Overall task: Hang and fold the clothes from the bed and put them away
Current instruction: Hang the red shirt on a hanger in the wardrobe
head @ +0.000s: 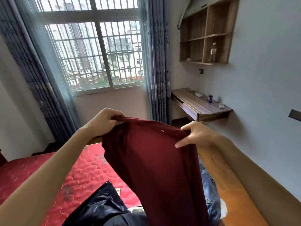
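currently in hand: i am holding up a dark red garment (154, 160) above the bed (78, 168), its top edge stretching between both hands and the rest hanging down toward the bed.
left hand: my left hand (105, 119) is curling its fingers and thumb round one end of that top edge, gripping it above the bed's far end.
right hand: my right hand (197, 136) is pinching the other end of the edge, above the bed's right side.
lying on the bed: a shiny black jacket (101, 207) is lying at the bed's near end, and something in blue denim (210, 191) is lying along the bed's right edge, partly hidden behind the red garment.
done so far: i am seeing nothing folded or hung on or around the bed, so i am judging the task to be at an early stage.
left to do: i am reckoning the red garment is waiting to be folded or hung and put away, and after it the jacket and the denim. no hanger or wardrobe is showing beyond the bed.
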`<state>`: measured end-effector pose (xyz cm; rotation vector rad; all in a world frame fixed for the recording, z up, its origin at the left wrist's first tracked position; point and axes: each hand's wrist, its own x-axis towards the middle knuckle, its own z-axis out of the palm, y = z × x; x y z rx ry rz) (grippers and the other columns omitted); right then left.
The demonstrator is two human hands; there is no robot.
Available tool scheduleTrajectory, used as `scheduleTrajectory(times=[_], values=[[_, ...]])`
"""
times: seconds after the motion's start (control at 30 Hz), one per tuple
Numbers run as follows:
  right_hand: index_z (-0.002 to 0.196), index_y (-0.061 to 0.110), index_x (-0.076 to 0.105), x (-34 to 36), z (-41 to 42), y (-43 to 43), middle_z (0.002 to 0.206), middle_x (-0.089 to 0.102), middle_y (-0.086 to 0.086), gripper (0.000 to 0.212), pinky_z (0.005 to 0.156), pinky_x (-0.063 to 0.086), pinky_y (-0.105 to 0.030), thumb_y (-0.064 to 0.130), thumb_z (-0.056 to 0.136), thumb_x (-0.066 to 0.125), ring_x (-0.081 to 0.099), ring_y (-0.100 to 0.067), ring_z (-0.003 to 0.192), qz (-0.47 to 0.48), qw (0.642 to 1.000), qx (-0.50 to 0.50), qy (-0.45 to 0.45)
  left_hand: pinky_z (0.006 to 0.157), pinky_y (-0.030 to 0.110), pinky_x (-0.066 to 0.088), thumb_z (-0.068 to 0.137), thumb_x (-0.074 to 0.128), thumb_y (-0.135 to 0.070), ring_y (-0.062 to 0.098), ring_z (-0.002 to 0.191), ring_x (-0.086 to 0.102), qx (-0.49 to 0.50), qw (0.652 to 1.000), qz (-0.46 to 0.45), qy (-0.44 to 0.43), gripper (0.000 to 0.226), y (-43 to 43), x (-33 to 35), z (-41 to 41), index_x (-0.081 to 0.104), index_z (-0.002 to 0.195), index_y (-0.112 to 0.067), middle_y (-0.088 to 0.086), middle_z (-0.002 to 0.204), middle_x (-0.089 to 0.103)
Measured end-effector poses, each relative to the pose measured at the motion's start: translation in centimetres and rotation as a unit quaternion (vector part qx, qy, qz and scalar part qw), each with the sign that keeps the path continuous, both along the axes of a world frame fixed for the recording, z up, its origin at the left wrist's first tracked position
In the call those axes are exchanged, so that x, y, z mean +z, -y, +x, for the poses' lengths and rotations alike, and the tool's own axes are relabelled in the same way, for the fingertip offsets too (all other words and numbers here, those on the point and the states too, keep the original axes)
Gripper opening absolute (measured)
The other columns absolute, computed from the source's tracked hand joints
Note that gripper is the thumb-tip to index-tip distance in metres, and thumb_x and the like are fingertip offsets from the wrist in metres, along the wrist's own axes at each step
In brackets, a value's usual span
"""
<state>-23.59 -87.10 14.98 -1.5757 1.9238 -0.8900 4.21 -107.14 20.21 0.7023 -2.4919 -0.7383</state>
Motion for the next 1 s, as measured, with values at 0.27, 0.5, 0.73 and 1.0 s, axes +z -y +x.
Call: scheduleTrajectory(times=[0.27,0.5,0.73,1.0], values=[[0.097,0.010,0.076,1.5,-4.3,-2.8,0.096,0.076,-0.009,0.028,0.081,0.059,-0.027,0.024,0.074,0.084,0.073,-0.025,0.094,-0.065,0.992,-0.046,0.098,0.086,0.031,0.053,0.089,0.063,0.002,0.024,0.091,0.064,0.022,0.980,0.200,-0.004,0.027,3.4,1.2,5.2,0.079,0.093,-0.019,0.008,0.093,0.075],[0.113,0.032,0.069,1.2,-4.6,-2.7,0.111,0.073,-0.005,0.048,0.100,0.051,-0.042,0.045,0.069,0.082,0.068,-0.027,0.108,-0.182,0.962,-0.130,0.158,0.088,0.033,0.058,0.085,0.069,-0.019,0.031,0.110,0.065,-0.042,0.934,0.353,-0.016,0.038,1.3,1.2,6.1,0.069,0.122,-0.012,0.015,0.124,0.068],[0.103,0.032,0.076,1.6,-3.9,-4.6,0.100,0.073,0.022,0.031,0.095,0.045,-0.015,0.019,0.076,0.083,0.064,0.009,0.100,-0.221,0.970,-0.091,0.047,0.073,0.021,0.058,0.036,0.095,-0.056,0.017,0.088,0.064,0.015,0.952,0.299,-0.065,0.079,2.6,0.4,6.2,0.073,0.101,-0.017,0.007,0.104,0.070],[0.087,0.037,0.079,2.7,-5.8,-8.2,0.086,0.073,0.023,0.016,0.089,0.050,-0.024,0.039,0.071,0.085,0.064,0.005,0.091,-0.076,0.982,-0.057,-0.163,0.083,0.030,0.047,0.092,0.061,-0.008,0.026,0.095,0.060,0.011,0.962,0.273,0.024,0.027,0.7,-0.3,5.2,0.072,0.069,-0.015,0.027,0.119,0.066]])
